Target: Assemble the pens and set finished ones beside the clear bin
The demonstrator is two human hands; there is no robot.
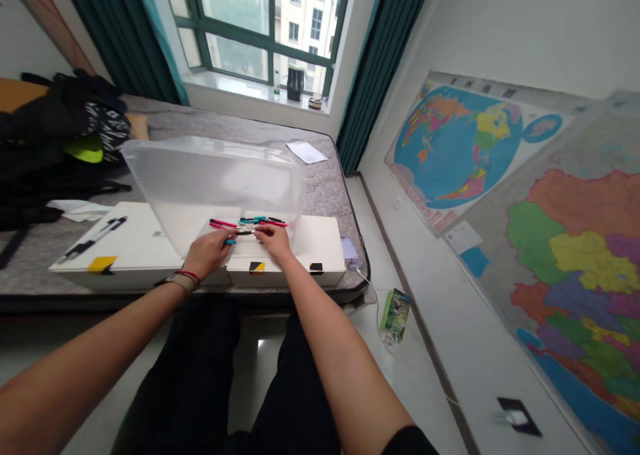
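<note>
A dark pen (245,233) spans the gap between my hands, low over the white boxes. My left hand (210,252) is closed on its left end, and my right hand (274,240) pinches near its right end. Something blue (229,242), perhaps a pen end, shows beside my left fingers. Just beyond my hands lie red pens (223,224), teal pens (253,220) and a black pen (277,220). A clear plastic bin (215,175) rests tilted behind them. Under my hands are white boxes (320,242) with yellow and black tabs. My fingertips are small and partly hidden.
The boxes stand on a grey mattress (320,188). Dark clothes (45,142) are heaped at left, near black-and-white pens (95,238) on a box. A white sheet (307,152) lies behind. On the floor at right are a green box (396,314) and a white cable (377,308).
</note>
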